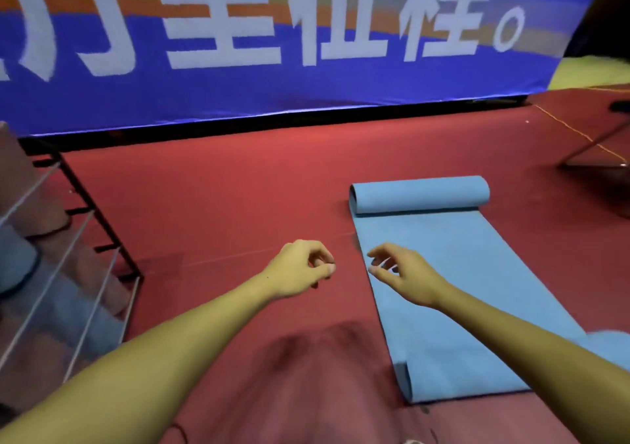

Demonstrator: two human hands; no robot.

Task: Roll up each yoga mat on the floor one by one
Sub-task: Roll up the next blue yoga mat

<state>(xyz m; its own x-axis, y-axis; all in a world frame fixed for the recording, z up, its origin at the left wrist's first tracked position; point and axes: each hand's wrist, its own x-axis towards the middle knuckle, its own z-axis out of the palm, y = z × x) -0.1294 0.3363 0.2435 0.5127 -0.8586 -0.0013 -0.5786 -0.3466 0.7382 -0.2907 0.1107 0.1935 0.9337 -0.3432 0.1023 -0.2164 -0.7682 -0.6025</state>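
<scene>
Where carpet (221, 205) borders mat (460, 290), room.

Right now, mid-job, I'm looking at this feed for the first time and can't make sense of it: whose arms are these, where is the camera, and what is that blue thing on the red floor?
There is no machine here. The one picture comes from a wide-angle camera worn on a person's head, looking forward and down, so the two bare arms reaching in from the bottom are that person's own. The left hand hangs above the red carpet with its fingers loosely curled, holding nothing. The right hand hovers over the left edge of the light blue yoga mat, fingers relaxed, also holding nothing. The mat lies mostly flat; its far end is curled into a roll, and its near left corner is folded up. Behind stands a blue banner with white characters; at the left is a metal rack.
</scene>
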